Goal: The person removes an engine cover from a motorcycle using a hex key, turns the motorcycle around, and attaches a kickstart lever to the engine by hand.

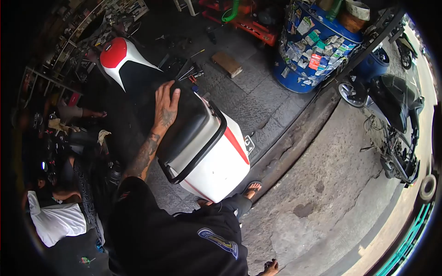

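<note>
My left hand [166,106] lies on the black seat [186,119] of a motorcycle, fingers stretched out and thumb apart. Behind the seat, a black grab rail [202,161] curves round the white tail panel [218,168] with its red stripe. Further forward is the red and white fuel tank [114,53]. At the bottom edge, my right hand [271,267] hangs low with curled fingers, away from the motorcycle. Something small and dark shows at its fingers, too small to name.
A blue drum [294,69] covered in stickers stands at the upper right. On the floor lie a wooden block [226,64] and hand tools [191,73]. A person in a white shirt [57,223] is at the lower left. A partly stripped scooter [398,110] stands beyond the kerb.
</note>
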{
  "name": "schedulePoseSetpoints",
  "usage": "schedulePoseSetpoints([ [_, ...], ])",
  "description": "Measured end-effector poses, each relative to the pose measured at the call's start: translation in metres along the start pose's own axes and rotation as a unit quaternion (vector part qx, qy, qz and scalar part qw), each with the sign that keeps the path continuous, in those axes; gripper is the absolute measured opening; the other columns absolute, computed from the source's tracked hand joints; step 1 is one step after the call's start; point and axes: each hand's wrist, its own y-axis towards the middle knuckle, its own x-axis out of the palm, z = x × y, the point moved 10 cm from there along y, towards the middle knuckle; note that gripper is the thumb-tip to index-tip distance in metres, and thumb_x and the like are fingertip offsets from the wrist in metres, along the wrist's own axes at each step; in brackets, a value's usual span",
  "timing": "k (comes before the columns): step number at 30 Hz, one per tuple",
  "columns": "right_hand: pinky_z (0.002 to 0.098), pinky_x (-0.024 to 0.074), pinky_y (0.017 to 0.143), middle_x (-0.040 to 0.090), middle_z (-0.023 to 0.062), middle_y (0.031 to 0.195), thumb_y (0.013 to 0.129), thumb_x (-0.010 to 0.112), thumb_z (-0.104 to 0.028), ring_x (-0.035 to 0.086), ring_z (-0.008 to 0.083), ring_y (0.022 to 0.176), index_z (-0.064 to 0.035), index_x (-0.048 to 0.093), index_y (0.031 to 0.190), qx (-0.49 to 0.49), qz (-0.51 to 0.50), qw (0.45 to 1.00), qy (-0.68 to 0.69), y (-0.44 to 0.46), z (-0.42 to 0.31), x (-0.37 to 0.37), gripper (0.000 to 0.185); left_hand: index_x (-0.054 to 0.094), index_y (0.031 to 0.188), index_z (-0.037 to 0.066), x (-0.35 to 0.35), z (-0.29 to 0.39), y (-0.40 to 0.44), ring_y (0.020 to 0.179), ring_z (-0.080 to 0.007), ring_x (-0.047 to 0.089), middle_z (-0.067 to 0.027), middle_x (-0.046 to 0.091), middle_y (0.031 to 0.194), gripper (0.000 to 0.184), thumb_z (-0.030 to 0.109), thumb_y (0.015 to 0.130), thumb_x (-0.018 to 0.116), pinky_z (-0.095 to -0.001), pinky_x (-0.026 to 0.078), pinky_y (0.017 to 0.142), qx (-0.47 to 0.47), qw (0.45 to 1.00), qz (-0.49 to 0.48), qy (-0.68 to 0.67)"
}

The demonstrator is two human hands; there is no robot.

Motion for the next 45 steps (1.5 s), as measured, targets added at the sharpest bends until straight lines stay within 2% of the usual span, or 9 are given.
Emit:
schedulePoseSetpoints([
  [2,0.0282,0.0449,0.053,0.061,0.0053,0.069,0.092,0.058,-0.028,0.055,0.0149,0.062,-0.0044,0.068,0.097,-0.024,0.033,0.999,0.0,0.05,-0.055,0.011,0.027,0.052,0.124,-0.001,-0.002,-0.008,-0.002,0.119,-0.0361,0.046,-0.0197,0.051,0.123,0.043,0.033,0.1,0.044,-0.0416,0.035,0.103,-0.03,0.999,0.005,0.04],
  [12,0.0338,0.0518,0.057,0.07,0.0127,0.089,0.091,0.061,-0.029,0.068,0.0211,0.074,-0.008,0.064,0.114,-0.041,-0.3,0.92,-0.249,0.138,-0.256,0.252,0.032,0.051,0.126,0.003,-0.006,-0.025,-0.009,0.116,-0.0362,0.048,-0.0182,0.051,0.12,0.041,0.033,0.098,0.046,-0.0425,0.035,0.101,-0.161,0.978,-0.018,0.135],
  [14,0.0341,0.0541,0.063,0.071,0.014,0.093,0.089,0.062,-0.028,0.069,0.0228,0.079,-0.0063,0.066,0.113,-0.213,-0.36,0.794,-0.441,0.137,-0.312,0.292,0.032,0.05,0.128,0.004,-0.007,-0.026,-0.008,0.115,-0.0361,0.048,-0.0177,0.051,0.12,0.042,0.034,0.098,0.047,-0.0434,0.035,0.1,-0.179,0.971,-0.027,0.157],
  [17,0.0334,0.0555,0.068,0.071,0.0145,0.092,0.089,0.062,-0.023,0.068,0.0227,0.083,-0.0042,0.067,0.112,-0.269,-0.384,0.714,-0.521,0.16,-0.378,0.328,0.029,0.049,0.129,0.004,-0.006,-0.033,-0.012,0.115,-0.036,0.048,-0.0178,0.05,0.12,0.044,0.034,0.097,0.048,-0.0436,0.035,0.1,-0.23,0.949,-0.048,0.211],
  [22,0.0316,0.053,0.056,0.07,0.012,0.081,0.088,0.064,-0.018,0.067,0.0231,0.071,-0.003,0.064,0.112,-0.039,-0.318,0.859,-0.399,0.287,-0.472,0.4,0.027,0.04,0.139,0.003,-0.016,-0.104,-0.08,0.132,-0.0389,0.034,-0.0216,0.038,0.142,0.057,0.042,0.098,0.044,-0.0458,0.027,0.108,-0.324,0.855,-0.087,0.395],
  [24,0.031,0.0523,0.052,0.069,0.0135,0.084,0.088,0.062,-0.019,0.067,0.0229,0.069,0.0,0.064,0.109,-0.063,-0.31,0.833,-0.453,0.267,-0.55,0.457,0.028,0.036,0.142,0.002,-0.024,-0.091,-0.083,0.137,-0.0395,0.029,-0.0219,0.035,0.145,0.065,0.049,0.098,0.039,-0.0458,0.025,0.11,-0.505,0.777,-0.098,0.363],
  [32,0.0323,0.054,0.069,0.068,0.0124,0.094,0.095,0.055,-0.033,0.067,0.0217,0.08,-0.0079,0.061,0.116,-0.265,-0.489,0.768,-0.318,0.078,-0.802,0.773,0.033,0.026,0.147,0.002,-0.007,-0.089,-0.096,0.143,-0.0338,0.021,-0.019,0.023,0.154,0.083,0.065,0.093,0.029,-0.0466,0.018,0.115,-0.677,0.637,-0.076,0.361],
  [43,0.0272,0.05,0.061,0.069,0.0079,0.085,0.093,0.059,-0.029,0.064,0.015,0.068,-0.0053,0.064,0.107,-0.37,-0.655,0.489,-0.443,-0.23,-0.771,1.069,0.028,0.03,0.145,-0.002,0.01,-0.057,-0.07,0.143,-0.0328,0.021,-0.0195,0.028,0.152,0.08,0.061,0.095,0.032,-0.0491,0.015,0.115,-0.743,0.501,0.029,0.443],
  [45,0.0277,0.0501,0.06,0.068,0.0076,0.083,0.092,0.06,-0.029,0.064,0.0153,0.066,-0.0055,0.064,0.106,-0.329,-0.626,0.533,-0.464,-0.258,-0.757,1.109,0.027,0.033,0.144,0.0,0.009,-0.05,-0.06,0.141,-0.0314,0.026,-0.0188,0.032,0.15,0.075,0.058,0.096,0.035,-0.0472,0.017,0.115,-0.747,0.466,0.056,0.47],
])
